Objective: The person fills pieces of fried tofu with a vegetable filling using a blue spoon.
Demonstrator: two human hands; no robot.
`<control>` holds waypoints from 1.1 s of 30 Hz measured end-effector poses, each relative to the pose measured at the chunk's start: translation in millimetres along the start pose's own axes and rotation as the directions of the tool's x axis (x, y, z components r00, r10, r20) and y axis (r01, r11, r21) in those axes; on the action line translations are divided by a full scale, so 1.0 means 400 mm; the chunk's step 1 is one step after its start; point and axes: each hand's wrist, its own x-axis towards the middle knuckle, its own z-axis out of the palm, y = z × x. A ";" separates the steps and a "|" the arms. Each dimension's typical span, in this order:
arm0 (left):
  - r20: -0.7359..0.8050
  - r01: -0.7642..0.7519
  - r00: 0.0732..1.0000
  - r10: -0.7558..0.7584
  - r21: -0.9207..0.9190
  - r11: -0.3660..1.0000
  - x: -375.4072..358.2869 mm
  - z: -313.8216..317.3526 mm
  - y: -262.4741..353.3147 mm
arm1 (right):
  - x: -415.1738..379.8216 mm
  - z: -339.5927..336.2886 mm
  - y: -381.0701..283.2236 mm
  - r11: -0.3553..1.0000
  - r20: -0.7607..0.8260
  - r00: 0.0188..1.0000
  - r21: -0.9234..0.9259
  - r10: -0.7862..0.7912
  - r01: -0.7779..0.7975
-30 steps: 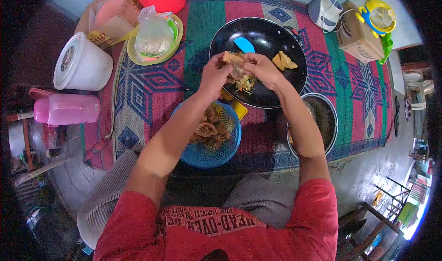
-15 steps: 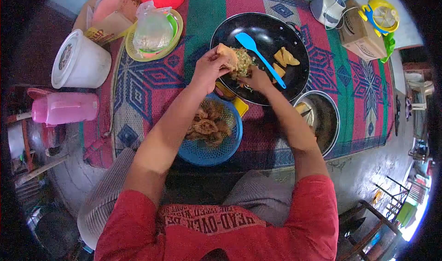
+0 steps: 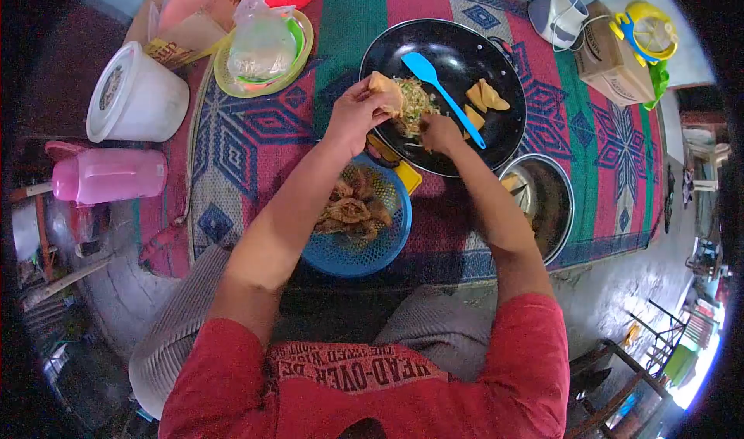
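Observation:
My left hand (image 3: 356, 115) pinches a golden piece of fried tofu (image 3: 387, 92) above the near left rim of a black wok (image 3: 465, 48). Beside it, my right hand (image 3: 444, 134) reaches into a heap of shredded vegetable filling (image 3: 417, 102) in the wok. Its fingers are curled into the heap, and their tips are partly hidden. A blue spatula (image 3: 442, 94) lies across the wok, blade at the far side. Several more tofu pieces (image 3: 487, 96) rest on the wok's right side.
Nearest my lap is a blue basket (image 3: 407, 226) of brown fried pieces (image 3: 349, 210). A metal bowl (image 3: 559, 226) stands right of it. A yellow basket (image 3: 225, 82) holding a plastic bag, a white bucket (image 3: 147, 102) and a pink thermos (image 3: 124, 177) are left. A cardboard box (image 3: 616, 63) stands at far right.
My right hand has shifted slightly right and down in the filling, and more of the heap shows. My left hand still holds the tofu. The whole view has shifted slightly.

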 end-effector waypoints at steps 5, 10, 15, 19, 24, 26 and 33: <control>0.017 0.004 1.000 -0.004 0.014 1.000 0.005 -0.011 -0.005 | -0.035 -0.053 -0.007 0.997 0.241 0.970 0.062 0.024 -0.040; 0.028 0.014 1.000 -0.014 -0.010 1.000 0.007 -0.005 -0.024 | 0.031 0.123 0.056 0.968 -0.148 0.973 -0.205 -0.177 0.145; 0.007 0.010 1.000 -0.010 0.011 1.000 0.005 -0.007 -0.029 | -0.020 0.039 -0.005 0.998 -0.056 0.996 0.001 -0.063 0.063; 0.015 0.023 1.000 -0.023 -0.007 1.000 0.004 -0.004 -0.033 | 0.017 0.108 0.023 0.997 -0.196 0.978 -0.002 -0.075 0.076; -0.004 0.027 1.000 -0.027 0.025 0.999 0.004 -0.006 -0.028 | 0.021 0.070 0.080 0.943 0.011 0.987 0.299 -0.161 0.150; -0.019 0.028 0.999 -0.027 0.042 0.999 -0.001 -0.001 -0.025 | 0.017 0.044 0.094 0.756 0.161 0.967 0.653 -0.196 0.045; -0.058 0.061 0.997 -0.057 0.061 0.996 0.010 0.021 -0.036 | -0.083 -0.199 0.025 0.246 0.192 0.938 0.962 -0.288 -0.121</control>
